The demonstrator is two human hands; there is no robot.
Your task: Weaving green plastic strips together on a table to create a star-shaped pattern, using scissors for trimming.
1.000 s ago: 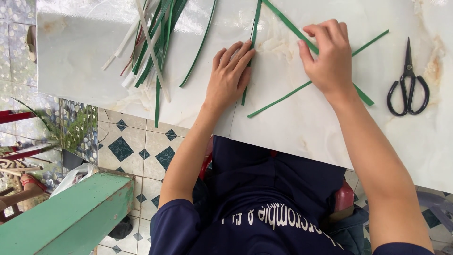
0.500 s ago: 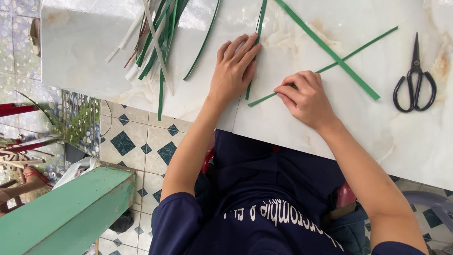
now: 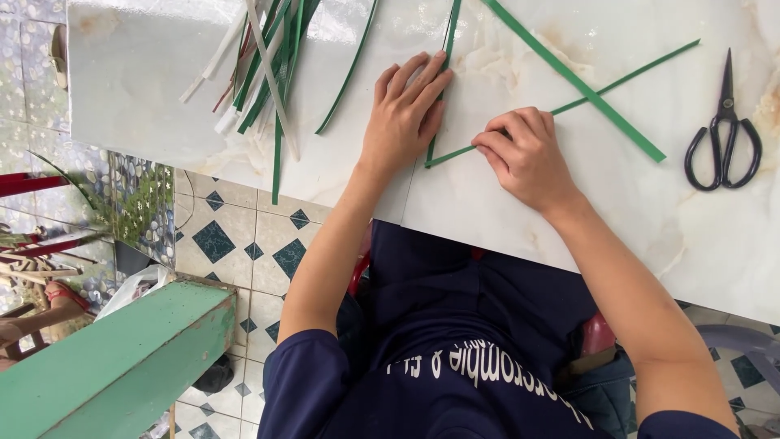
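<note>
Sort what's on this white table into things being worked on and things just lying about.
In hand: thin green leaf strip pinched by the right hand; upright green strip under the left hand; wide green strip crossing them.

Lying about: black metal scissors; loose pile of green and pale strips.

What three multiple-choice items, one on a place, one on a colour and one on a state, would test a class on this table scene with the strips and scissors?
1. Where do the scissors lie?
A. beside the right hand, at the table's far side
B. under the left hand
C. on the floor

2. What colour is the strip lying across the table?
A. red
B. green
C. blue

3. What is the left hand doing?
A. holding the scissors
B. hanging off the table
C. lying flat on a strip

Key: 1 A, they lie apart from the right hand; 2 B, it is plainly green; 3 C, the palm is down with fingers stretched out.
</note>
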